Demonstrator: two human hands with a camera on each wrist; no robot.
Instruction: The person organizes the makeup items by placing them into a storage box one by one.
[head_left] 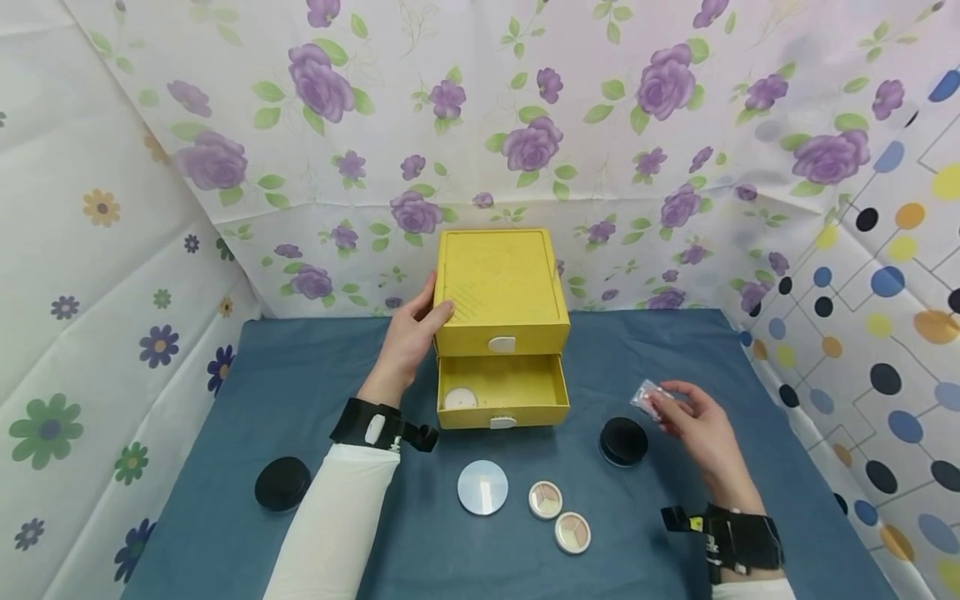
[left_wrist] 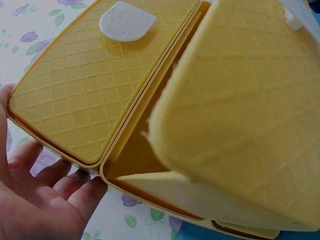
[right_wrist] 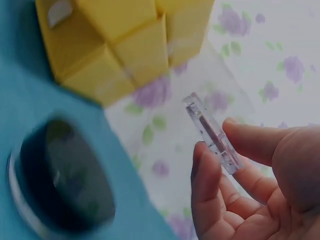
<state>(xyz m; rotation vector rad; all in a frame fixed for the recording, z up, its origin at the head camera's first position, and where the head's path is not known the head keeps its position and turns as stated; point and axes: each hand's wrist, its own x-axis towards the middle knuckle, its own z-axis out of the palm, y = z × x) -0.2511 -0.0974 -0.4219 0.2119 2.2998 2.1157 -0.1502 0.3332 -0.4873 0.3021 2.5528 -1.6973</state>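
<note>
A small yellow chest of drawers [head_left: 495, 275] stands at the back of the table. Its lower drawer [head_left: 525, 387] is pulled out, with a round white item [head_left: 460, 399] lying inside at the left. My left hand [head_left: 401, 346] holds the chest's left side, thumb at the top front edge; the left wrist view shows the fingers [left_wrist: 82, 192] along the side wall. Off to the right, my right hand [head_left: 705, 433] pinches a small clear plastic case [right_wrist: 212, 132] with something pinkish in it, between thumb and fingers. Below that case stands a black round jar [head_left: 623, 441].
In front of the chest lie a pale blue round compact [head_left: 482, 487] and two small three-section palettes, one upper [head_left: 545, 499] and one lower [head_left: 573, 533]. A black round container [head_left: 282, 483] sits left of my left forearm. Flowered cloth [head_left: 465, 167] hangs behind.
</note>
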